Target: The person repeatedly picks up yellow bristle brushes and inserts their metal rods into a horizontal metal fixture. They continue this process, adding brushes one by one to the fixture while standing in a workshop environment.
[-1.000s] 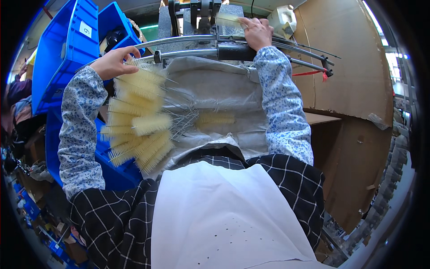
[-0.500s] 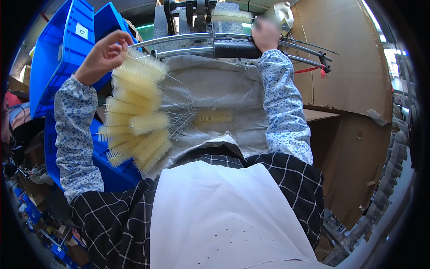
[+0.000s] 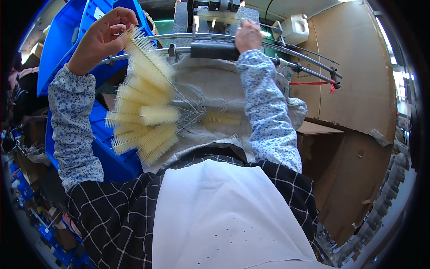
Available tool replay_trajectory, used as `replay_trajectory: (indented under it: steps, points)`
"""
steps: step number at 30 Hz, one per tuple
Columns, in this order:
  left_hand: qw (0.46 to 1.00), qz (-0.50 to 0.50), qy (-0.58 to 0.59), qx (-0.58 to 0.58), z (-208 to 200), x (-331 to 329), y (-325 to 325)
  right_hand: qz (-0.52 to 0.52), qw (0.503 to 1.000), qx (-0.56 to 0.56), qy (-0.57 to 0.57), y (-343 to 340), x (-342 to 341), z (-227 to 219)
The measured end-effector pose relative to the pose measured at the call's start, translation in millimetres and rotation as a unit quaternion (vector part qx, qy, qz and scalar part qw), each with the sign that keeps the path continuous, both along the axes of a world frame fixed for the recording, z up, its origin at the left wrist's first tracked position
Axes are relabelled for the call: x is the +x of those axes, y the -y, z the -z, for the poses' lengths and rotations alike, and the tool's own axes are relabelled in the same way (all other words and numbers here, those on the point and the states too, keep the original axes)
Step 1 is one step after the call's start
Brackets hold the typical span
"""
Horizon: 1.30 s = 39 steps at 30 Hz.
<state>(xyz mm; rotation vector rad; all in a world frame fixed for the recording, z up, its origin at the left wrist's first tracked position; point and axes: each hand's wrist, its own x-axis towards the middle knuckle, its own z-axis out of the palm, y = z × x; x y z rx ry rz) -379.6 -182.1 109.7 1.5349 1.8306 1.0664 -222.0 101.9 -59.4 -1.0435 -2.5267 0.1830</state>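
A fan of pale yellow bottle brushes (image 3: 159,115) with twisted wire stems lies on the grey sheet, bristles to the left and wires to the right. At its far end, my left hand (image 3: 105,40) pinches the bristle tip of one brush (image 3: 145,56) between thumb and fingers. Another brush (image 3: 217,18) sits crosswise in the machine (image 3: 215,6), slightly blurred. My right hand (image 3: 249,36) is closed at the right end of the black sleeve (image 3: 215,50) on the metal rails; what its fingers hold is hidden.
Blue bins (image 3: 65,49) stand at the left, beside and below the brushes. A large cardboard sheet (image 3: 354,67) rises at the right. Rail ends with a red ribbon (image 3: 332,88) jut out there. A white plastic jug (image 3: 296,29) stands behind. One brush (image 3: 221,118) lies apart on the sheet.
My right hand and the black sleeve have slid left along the rails, with the brush in the machine. My left hand has risen and now pinches a brush's tip. The view has shifted slightly.
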Motion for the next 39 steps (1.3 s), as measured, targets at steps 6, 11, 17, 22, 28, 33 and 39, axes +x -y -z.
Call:
replay_trajectory:
  steps: [6, 11, 17, 22, 28, 33, 39]
  points:
    - [0.999, 0.032, 0.005, -0.008, -12.6, 11.1, -30.1, 0.004, 0.999, -0.033, 0.033, 18.1, -17.1, -26.4]
    - [1.0, 0.015, 0.021, -0.014, -12.6, 13.8, -15.9, -0.016, 1.0, -0.01, 0.019, -0.4, -0.6, -13.9]
    - [1.0, -0.019, 0.017, 0.0, -2.3, 5.1, 9.3, -0.023, 1.0, 0.006, -0.006, -75.7, 49.5, 13.4]
    - [0.999, -0.004, -0.002, 0.036, 6.1, -2.3, -5.7, -0.033, 0.99, -0.136, -0.01, -133.5, 67.6, -3.6]
    - [0.992, -0.011, 0.127, -0.015, -10.4, 37.9, -35.1, -0.124, 0.984, -0.077, 0.101, -155.5, 84.0, -2.6]
    - [0.985, -0.007, 0.17, 0.028, 5.5, 42.3, -45.2, -0.223, 0.887, -0.396, 0.08, -99.1, 177.5, -73.5]
    - [0.99, 0.074, 0.106, 0.064, 47.2, 76.2, -87.1, -0.383, 0.734, -0.561, 0.005, 20.6, 128.2, -77.6]
